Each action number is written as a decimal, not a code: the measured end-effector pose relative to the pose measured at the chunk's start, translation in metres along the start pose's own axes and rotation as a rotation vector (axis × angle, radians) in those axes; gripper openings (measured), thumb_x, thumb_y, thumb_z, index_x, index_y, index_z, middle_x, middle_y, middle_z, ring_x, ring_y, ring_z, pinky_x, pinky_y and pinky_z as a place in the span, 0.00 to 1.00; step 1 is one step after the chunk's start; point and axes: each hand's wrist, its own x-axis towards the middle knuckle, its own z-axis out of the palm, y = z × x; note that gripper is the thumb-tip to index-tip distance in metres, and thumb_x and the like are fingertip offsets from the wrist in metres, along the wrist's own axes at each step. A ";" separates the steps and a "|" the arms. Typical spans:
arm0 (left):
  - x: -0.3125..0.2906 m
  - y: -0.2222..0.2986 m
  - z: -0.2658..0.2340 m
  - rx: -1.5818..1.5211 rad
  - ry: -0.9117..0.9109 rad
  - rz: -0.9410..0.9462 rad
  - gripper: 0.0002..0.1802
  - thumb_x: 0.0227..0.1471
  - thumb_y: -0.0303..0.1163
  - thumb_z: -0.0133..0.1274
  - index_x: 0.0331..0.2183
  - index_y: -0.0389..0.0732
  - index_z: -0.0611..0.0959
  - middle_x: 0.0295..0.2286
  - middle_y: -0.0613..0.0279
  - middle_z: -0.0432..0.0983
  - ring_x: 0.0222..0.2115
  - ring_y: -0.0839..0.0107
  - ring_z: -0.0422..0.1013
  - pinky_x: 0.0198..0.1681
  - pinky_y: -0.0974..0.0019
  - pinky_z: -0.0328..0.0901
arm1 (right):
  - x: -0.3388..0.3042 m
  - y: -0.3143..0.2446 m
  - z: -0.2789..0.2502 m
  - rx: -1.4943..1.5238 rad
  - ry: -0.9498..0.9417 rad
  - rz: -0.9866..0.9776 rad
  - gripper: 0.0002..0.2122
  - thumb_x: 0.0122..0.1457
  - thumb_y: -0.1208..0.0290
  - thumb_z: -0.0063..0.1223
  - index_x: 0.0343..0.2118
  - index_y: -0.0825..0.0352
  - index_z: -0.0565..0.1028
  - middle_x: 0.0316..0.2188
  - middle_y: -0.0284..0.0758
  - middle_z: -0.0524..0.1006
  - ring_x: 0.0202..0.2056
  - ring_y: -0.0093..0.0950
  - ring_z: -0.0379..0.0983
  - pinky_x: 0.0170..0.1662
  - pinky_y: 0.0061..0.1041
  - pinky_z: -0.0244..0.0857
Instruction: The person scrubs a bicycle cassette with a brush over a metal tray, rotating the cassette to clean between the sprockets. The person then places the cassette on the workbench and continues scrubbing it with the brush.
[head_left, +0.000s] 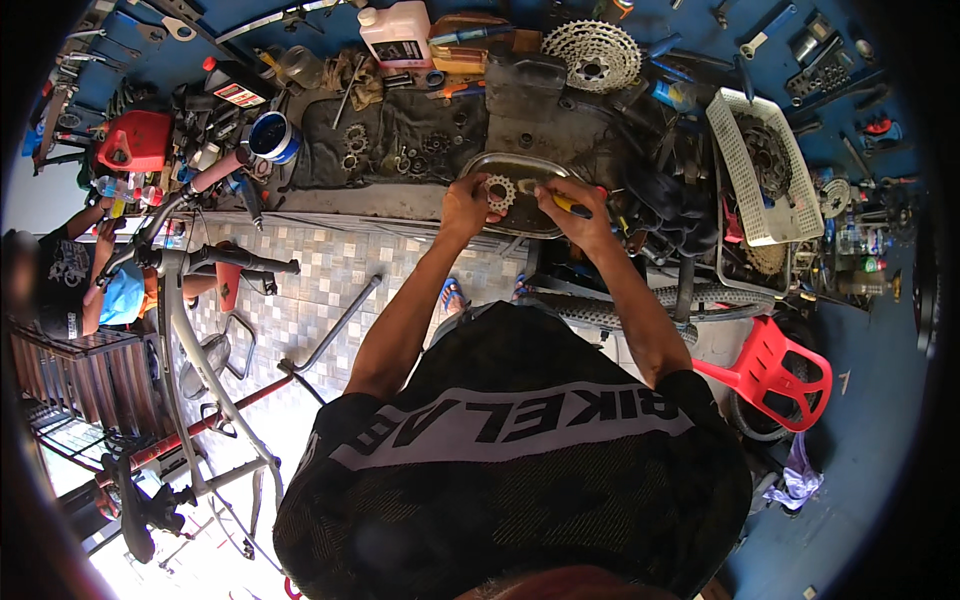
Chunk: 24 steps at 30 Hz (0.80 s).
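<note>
My left hand (464, 209) grips a small toothed bicycle sprocket (501, 194), holding it over the near left part of a metal tray (520, 157). Dark liquid or grime covers the tray's bottom. In my right hand (588, 214) is a small brush (571, 206) with a yellow and black handle. Its pale head points left toward the sprocket; whether the two touch I cannot tell. Left of the tray, several loose sprockets (355, 140) and small parts lie on a dark cloth (315, 160) on the workbench.
A large cassette (591, 57) stands behind the tray. At right is a white perforated basket (738, 110) holding gears. A blue-and-white tub (274, 137) and a red container (136, 141) sit at left. A bicycle frame (215, 385) and a seated person (75, 265) are on the left.
</note>
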 end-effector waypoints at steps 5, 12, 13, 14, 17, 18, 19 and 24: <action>0.005 0.003 0.002 0.000 -0.006 -0.013 0.18 0.68 0.22 0.43 0.54 0.27 0.78 0.35 0.47 0.84 0.25 0.59 0.84 0.26 0.63 0.81 | -0.008 -0.004 0.002 0.041 -0.083 -0.144 0.08 0.60 0.69 0.69 0.36 0.68 0.82 0.31 0.40 0.83 0.34 0.33 0.82 0.38 0.29 0.72; 0.007 0.005 -0.002 -0.033 -0.076 -0.048 0.20 0.70 0.26 0.44 0.58 0.26 0.74 0.33 0.49 0.82 0.26 0.60 0.83 0.29 0.62 0.82 | -0.007 -0.005 0.010 0.104 -0.021 -0.122 0.07 0.60 0.70 0.68 0.35 0.68 0.83 0.30 0.39 0.83 0.33 0.31 0.83 0.38 0.27 0.73; 0.005 0.006 0.000 -0.014 -0.091 -0.067 0.20 0.70 0.26 0.44 0.58 0.27 0.74 0.33 0.50 0.81 0.26 0.60 0.83 0.29 0.62 0.82 | -0.006 0.001 0.001 0.070 -0.041 -0.077 0.07 0.60 0.70 0.68 0.35 0.68 0.83 0.31 0.39 0.83 0.33 0.31 0.83 0.38 0.28 0.73; 0.002 0.006 0.000 0.004 -0.105 -0.085 0.20 0.70 0.26 0.44 0.58 0.28 0.74 0.33 0.50 0.81 0.26 0.60 0.83 0.29 0.62 0.82 | -0.006 0.007 -0.011 0.037 -0.062 -0.033 0.07 0.60 0.70 0.68 0.35 0.68 0.83 0.31 0.39 0.83 0.34 0.31 0.83 0.39 0.28 0.73; 0.002 0.007 -0.004 0.003 -0.117 -0.105 0.19 0.70 0.26 0.44 0.58 0.30 0.74 0.32 0.51 0.81 0.26 0.60 0.82 0.29 0.61 0.82 | -0.009 0.004 -0.006 0.029 -0.073 -0.151 0.07 0.62 0.70 0.67 0.36 0.68 0.83 0.32 0.37 0.84 0.35 0.27 0.82 0.40 0.27 0.74; 0.002 0.007 -0.002 -0.015 -0.125 -0.104 0.19 0.70 0.26 0.44 0.58 0.30 0.74 0.32 0.51 0.81 0.26 0.60 0.82 0.29 0.61 0.82 | -0.012 0.006 -0.003 0.031 -0.085 -0.172 0.07 0.62 0.70 0.67 0.36 0.68 0.83 0.32 0.37 0.84 0.35 0.26 0.82 0.40 0.27 0.74; 0.001 0.006 -0.002 -0.005 -0.131 -0.109 0.20 0.69 0.25 0.43 0.59 0.31 0.74 0.33 0.51 0.81 0.26 0.61 0.82 0.29 0.61 0.81 | -0.015 0.008 -0.002 0.033 -0.098 -0.193 0.07 0.63 0.69 0.66 0.36 0.68 0.82 0.32 0.37 0.84 0.35 0.26 0.82 0.40 0.27 0.73; -0.004 0.003 -0.002 -0.055 -0.114 -0.023 0.17 0.71 0.26 0.44 0.56 0.33 0.76 0.32 0.54 0.82 0.24 0.64 0.82 0.24 0.64 0.80 | -0.015 0.018 -0.013 0.146 -0.107 0.153 0.08 0.64 0.69 0.66 0.42 0.67 0.84 0.37 0.36 0.86 0.40 0.24 0.82 0.45 0.26 0.74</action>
